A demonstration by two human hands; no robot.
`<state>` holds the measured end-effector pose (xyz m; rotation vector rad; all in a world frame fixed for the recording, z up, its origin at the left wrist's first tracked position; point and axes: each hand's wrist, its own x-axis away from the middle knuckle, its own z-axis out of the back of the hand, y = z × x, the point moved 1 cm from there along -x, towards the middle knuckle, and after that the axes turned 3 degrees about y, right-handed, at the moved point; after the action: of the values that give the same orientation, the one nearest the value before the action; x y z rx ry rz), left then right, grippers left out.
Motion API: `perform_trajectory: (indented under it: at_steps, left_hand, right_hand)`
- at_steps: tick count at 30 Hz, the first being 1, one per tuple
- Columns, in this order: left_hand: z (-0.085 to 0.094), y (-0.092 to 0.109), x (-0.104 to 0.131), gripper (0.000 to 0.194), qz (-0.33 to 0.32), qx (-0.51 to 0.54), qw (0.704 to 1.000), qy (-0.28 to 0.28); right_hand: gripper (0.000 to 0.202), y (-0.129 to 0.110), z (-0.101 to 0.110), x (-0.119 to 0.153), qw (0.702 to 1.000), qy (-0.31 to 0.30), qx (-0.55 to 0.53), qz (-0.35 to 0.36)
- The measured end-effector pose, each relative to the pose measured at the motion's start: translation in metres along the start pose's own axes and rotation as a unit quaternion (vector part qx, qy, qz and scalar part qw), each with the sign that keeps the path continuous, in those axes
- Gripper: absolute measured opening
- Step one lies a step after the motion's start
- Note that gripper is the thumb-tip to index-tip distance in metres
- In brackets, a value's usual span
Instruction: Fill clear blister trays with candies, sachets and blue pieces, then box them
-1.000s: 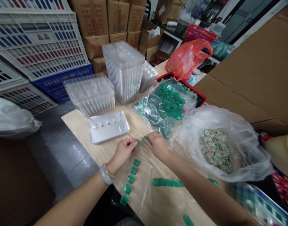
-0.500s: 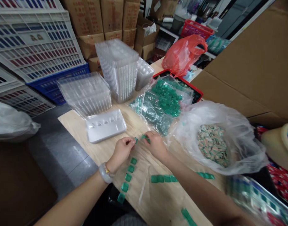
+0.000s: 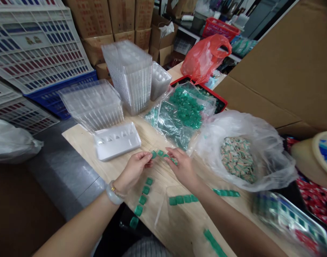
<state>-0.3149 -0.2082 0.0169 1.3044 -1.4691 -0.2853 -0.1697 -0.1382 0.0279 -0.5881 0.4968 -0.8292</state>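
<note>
Between thumb and fingers, my left hand [image 3: 140,160] pinches a small green square piece [image 3: 154,154]. Another green piece [image 3: 160,152] lies just right of it, between my hands. My right hand [image 3: 179,162] has its fingers apart over more green pieces [image 3: 172,159]; whether it grips one is unclear. A column of green squares [image 3: 142,199] runs down the wooden table [image 3: 112,169] near my left forearm. A row of them [image 3: 182,199] passes under my right forearm, showing again beyond it [image 3: 227,193]. A green strip [image 3: 214,242] lies at the near edge.
A white tray [image 3: 117,141] lies before stacked clear trays [image 3: 128,76]. Behind my hands is a plastic bag of green pieces [image 3: 186,107]. A bag of patterned pieces [image 3: 237,157] is at right, filled clear trays [image 3: 292,217] nearer. Crates [image 3: 40,46] stand left.
My left hand has raised its green piece slightly, and my right hand's fingers have spread. More green pieces show between my hands. The whole view has shifted a little.
</note>
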Motion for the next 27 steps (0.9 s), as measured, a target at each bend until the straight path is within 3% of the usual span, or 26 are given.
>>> perform_trajectory:
  at_steps: [3, 5, 8, 10, 12, 14, 16, 21, 27]
  left_hand:
    - [-0.006, -0.007, 0.001, 0.023, 0.053, 0.052, 0.995, -0.060]
    - [-0.006, -0.011, 0.000, 0.021, 0.073, 0.063, 0.992, -0.081]
    - [0.002, -0.010, -0.004, 0.020, -0.018, -0.050, 0.998, -0.040]
    - [0.009, -0.005, -0.008, 0.021, -0.139, -0.205, 0.969, 0.004]
    - [0.013, -0.002, -0.012, 0.020, -0.226, -0.348, 0.910, 0.016]
    - [0.014, -0.001, -0.015, 0.020, -0.259, -0.439, 0.860, 0.004]
    - [0.013, -0.003, -0.018, 0.020, -0.271, -0.485, 0.832, 0.004]
    - [0.011, -0.005, -0.020, 0.019, -0.285, -0.516, 0.808, 0.006]
    - [0.009, -0.004, -0.020, 0.018, -0.289, -0.552, 0.782, -0.001]
  right_hand:
    - [0.020, -0.011, 0.000, 0.009, 0.995, -0.014, -0.100, 0.011]
    - [0.017, -0.011, -0.004, 0.010, 0.994, -0.005, -0.108, -0.001]
    - [0.018, -0.001, -0.008, 0.000, 0.997, 0.019, -0.073, -0.007]
    - [0.019, 0.006, -0.012, -0.013, 1.000, 0.012, -0.022, -0.007]
    - [0.019, 0.008, -0.018, -0.028, 0.999, -0.022, 0.044, -0.004]
    - [0.017, 0.007, -0.026, -0.039, 0.990, -0.067, 0.121, 0.012]
    - [0.016, 0.003, -0.034, -0.042, 0.975, -0.091, 0.199, 0.031]
    - [0.027, 0.001, -0.044, -0.029, 0.946, -0.058, 0.315, 0.039]
    - [0.025, 0.002, -0.048, -0.037, 0.944, -0.060, 0.324, 0.021]
